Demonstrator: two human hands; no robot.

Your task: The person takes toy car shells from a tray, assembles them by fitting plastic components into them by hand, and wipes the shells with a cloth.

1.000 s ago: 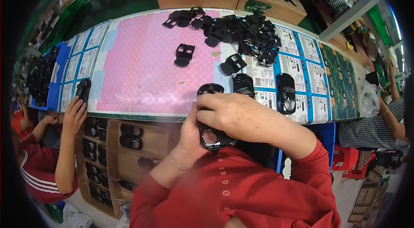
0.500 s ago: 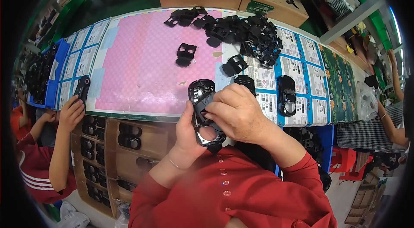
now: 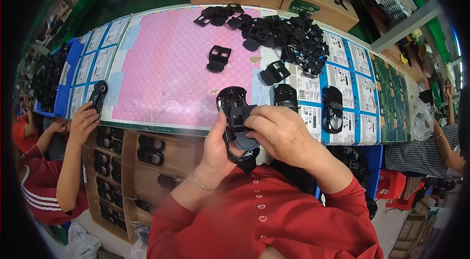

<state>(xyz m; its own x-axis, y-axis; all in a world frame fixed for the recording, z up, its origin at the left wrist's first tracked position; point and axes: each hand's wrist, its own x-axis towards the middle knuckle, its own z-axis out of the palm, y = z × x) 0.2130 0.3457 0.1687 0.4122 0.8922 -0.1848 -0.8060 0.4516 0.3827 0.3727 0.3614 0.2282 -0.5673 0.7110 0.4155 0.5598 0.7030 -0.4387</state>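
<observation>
My left hand (image 3: 215, 149) is wrapped around the side of a black toy car body shell (image 3: 231, 95), held above the table's front edge. Pinched in the fingers of my right hand (image 3: 286, 134) is a black plastic insert (image 3: 240, 116) with a squarish opening and a rounded end. It lies over the middle of the shell; whether it is seated inside, I cannot tell. Just beyond my right hand sits another car shell (image 3: 285, 93), partly covered by it. Farther right a black toy car (image 3: 333, 109) rests on the printed sheets.
A heap of black inserts (image 3: 293, 38) lies at the back right. Two single inserts, one on the pink mat (image 3: 171, 73), lie nearer. At left, a co-worker's hand (image 3: 84, 122) holds a black part. A cardboard box (image 3: 128, 180) of black parts stands below the table's front edge.
The insert has turned and lifted in my right fingers, so its opening and rounded end now show over the shell. The whole view has shifted slightly.
</observation>
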